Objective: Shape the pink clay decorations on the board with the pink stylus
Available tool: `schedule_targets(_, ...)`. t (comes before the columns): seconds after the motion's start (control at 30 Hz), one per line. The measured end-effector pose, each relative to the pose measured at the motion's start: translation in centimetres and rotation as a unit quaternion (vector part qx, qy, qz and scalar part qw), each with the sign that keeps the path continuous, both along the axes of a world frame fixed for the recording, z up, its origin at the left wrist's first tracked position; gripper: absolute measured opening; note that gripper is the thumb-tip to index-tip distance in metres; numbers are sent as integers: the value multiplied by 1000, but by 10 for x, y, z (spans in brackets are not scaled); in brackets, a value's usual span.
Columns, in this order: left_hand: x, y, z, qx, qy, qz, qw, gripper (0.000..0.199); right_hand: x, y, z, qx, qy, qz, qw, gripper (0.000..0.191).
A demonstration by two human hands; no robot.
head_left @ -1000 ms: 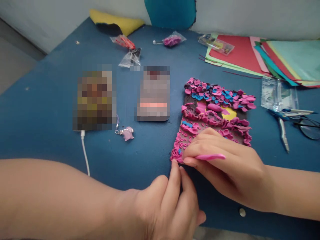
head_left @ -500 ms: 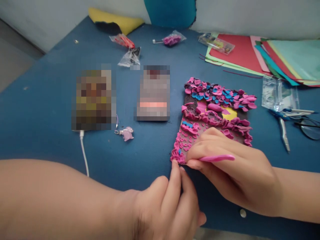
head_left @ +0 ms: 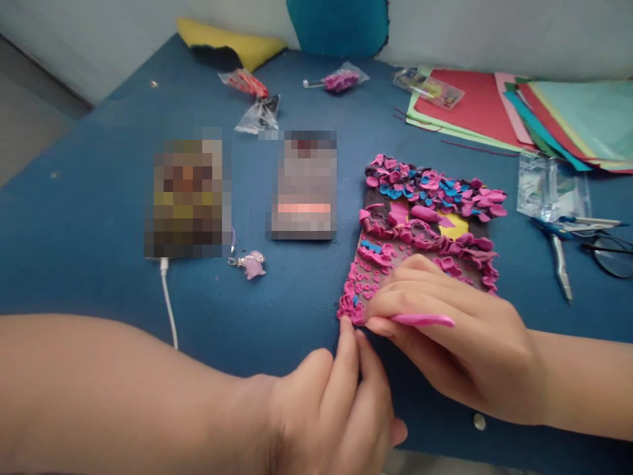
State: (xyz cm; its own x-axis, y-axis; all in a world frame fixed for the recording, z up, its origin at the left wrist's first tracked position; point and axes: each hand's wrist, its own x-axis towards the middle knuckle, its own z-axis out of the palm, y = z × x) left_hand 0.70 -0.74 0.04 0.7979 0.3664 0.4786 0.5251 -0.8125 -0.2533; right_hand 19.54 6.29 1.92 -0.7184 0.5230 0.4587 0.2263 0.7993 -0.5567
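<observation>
A square clay relief [head_left: 428, 227], covered with pink, blue and dark purple clay pieces and a yellow patch, lies right of centre. My right hand [head_left: 455, 336] rests over its lower part, fingers closed on a pink tool [head_left: 425, 320] whose working end is hidden under them. Just left of those fingertips, my left hand [head_left: 341, 402] touches the relief's lower left corner with an outstretched fingertip; its other fingers are curled below the edge. Whether anything small lies between the left fingers is hidden.
Two blurred, phone-like devices [head_left: 185, 198] [head_left: 305, 188] lie left, one with a white cable [head_left: 169, 303]. A lilac charm [head_left: 252, 264], bagged clay [head_left: 341, 80], coloured sheets [head_left: 467, 105], compasses [head_left: 558, 251], glasses [head_left: 613, 256] and a white disc [head_left: 479, 421] are around the blue table [head_left: 99, 218].
My right hand and the pink tool have shifted slightly to the left. My left hand stays at the relief's corner. The view has moved very slightly.
</observation>
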Motion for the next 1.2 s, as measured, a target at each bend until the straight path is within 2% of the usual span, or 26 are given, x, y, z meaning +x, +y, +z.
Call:
schedule_targets(0.2,-2,0,2,0,11,7,1000,36,5,4,14,-8,-71,2,997,14)
schedule_targets(0.33,-5,3,6,-2,30,-25,999,37,4,0,8,-7,-28,-6,1000,14)
schedule_targets(0.6,-3,1,2,5,10,0,1000,38,5,-7,0,30,-59,-4,998,11)
schedule_targets(0.8,-1,-4,-1,-24,-19,26,999,34,6,-3,6,6,-28,-3,1000,11)
schedule_targets(0.97,1,-10,0,-56,-28,61,996,36,7,4,19,-1,-84,12,996,12)
schedule_targets(1.2,1,-8,0,-40,-14,43,998,37,5,-4,8,7,-25,-4,1000,14)
